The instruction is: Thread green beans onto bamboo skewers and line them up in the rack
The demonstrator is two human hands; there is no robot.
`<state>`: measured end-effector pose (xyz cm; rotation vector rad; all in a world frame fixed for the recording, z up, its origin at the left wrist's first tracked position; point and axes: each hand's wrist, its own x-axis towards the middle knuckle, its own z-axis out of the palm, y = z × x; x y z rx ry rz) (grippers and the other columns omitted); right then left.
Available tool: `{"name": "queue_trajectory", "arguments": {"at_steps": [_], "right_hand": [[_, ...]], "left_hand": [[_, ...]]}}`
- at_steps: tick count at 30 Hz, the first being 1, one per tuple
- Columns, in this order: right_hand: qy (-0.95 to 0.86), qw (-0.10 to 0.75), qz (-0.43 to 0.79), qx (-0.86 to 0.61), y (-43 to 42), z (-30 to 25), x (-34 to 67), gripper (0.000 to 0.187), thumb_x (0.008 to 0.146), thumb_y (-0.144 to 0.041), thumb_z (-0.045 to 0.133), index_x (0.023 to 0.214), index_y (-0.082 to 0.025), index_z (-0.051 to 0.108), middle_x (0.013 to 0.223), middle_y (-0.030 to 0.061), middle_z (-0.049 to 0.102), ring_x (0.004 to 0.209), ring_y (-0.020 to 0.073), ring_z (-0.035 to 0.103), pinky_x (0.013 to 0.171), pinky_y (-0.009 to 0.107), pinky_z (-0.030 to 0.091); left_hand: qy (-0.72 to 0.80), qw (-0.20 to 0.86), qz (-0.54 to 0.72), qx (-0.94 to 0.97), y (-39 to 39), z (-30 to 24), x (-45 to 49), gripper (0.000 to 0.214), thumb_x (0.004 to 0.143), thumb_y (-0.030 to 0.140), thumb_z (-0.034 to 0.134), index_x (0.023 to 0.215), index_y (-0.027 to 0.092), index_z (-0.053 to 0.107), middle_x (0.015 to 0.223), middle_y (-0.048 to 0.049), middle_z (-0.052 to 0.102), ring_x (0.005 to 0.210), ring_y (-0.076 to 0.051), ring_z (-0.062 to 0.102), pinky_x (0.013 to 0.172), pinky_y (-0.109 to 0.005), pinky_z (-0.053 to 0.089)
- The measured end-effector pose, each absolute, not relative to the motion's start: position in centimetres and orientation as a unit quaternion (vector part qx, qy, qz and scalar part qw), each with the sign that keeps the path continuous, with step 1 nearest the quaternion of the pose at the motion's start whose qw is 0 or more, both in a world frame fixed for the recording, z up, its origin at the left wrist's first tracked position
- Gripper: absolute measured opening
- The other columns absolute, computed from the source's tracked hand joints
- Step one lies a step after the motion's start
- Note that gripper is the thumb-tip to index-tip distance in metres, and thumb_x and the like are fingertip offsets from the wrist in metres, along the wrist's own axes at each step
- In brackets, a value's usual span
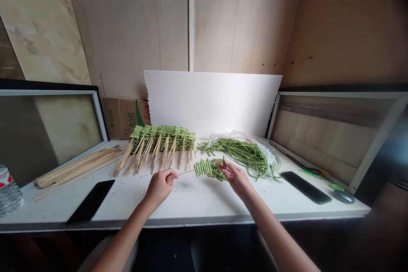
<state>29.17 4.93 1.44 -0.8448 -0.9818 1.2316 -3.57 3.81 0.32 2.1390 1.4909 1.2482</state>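
My left hand [163, 183] pinches the bare end of a thin bamboo skewer [185, 172]. A row of cut green bean pieces [202, 168] is threaded side by side on the skewer's other end, pointing right. Just beyond that end, my right hand [235, 177] has thumb and fingers closed on a short piece of green bean [223, 160]. Behind the skewer, a small heap of cut green beans [218, 171] lies on the white table [197, 204], partly hidden by the right hand and the threaded pieces.
Finished bean skewers [164, 138] are stacked at the back left, sticks forward. Loose bamboo skewers [76, 168] lie left. Long green beans [242, 153] spill from a clear plastic bag [270, 159]. Two phones [91, 202], a mouse [344, 196] and a water bottle [10, 193] sit around the edges.
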Motion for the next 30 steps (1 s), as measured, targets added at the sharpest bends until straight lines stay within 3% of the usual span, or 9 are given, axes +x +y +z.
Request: {"name": "queue_trajectory", "arguments": {"at_steps": [6,17,30], "right_hand": [[-0.421,0.628,0.555,-0.346,4.7,1.7,29.1,0.038,0.074,-0.052,0.087,0.095,-0.022,0.079,0.108,0.0078,0.081,0.116,0.03,0.073,0.103,0.039,0.059],[-0.436,0.628,0.542,-0.349,4.6,1.8,29.0,0.035,0.073,-0.052,0.089,0.092,-0.024,0.08,0.106,0.0079,0.081,0.117,0.0325,0.072,0.097,0.04,0.063],[-0.425,0.647,0.536,-0.336,4.3,2.2,28.8,0.031,0.07,-0.048,0.091,0.088,-0.025,0.081,0.099,0.0057,0.082,0.111,0.0308,0.074,0.109,0.045,0.055]], "left_hand": [[0.515,0.129,0.414,0.739,3.5,0.6,-3.3,0.027,0.093,0.024,0.051,0.083,0.02,0.075,0.064,-0.0011,0.068,0.057,-0.017,0.058,0.058,-0.026,0.04],[0.523,0.12,0.413,0.735,3.5,0.8,-3.4,0.027,0.093,0.024,0.051,0.083,0.02,0.076,0.065,-0.0017,0.07,0.055,-0.017,0.057,0.058,-0.026,0.04],[0.522,0.103,0.402,0.745,2.9,1.6,-3.2,0.026,0.092,0.02,0.052,0.084,0.02,0.076,0.077,-0.0046,0.077,0.07,-0.021,0.066,0.067,-0.028,0.045]]}}
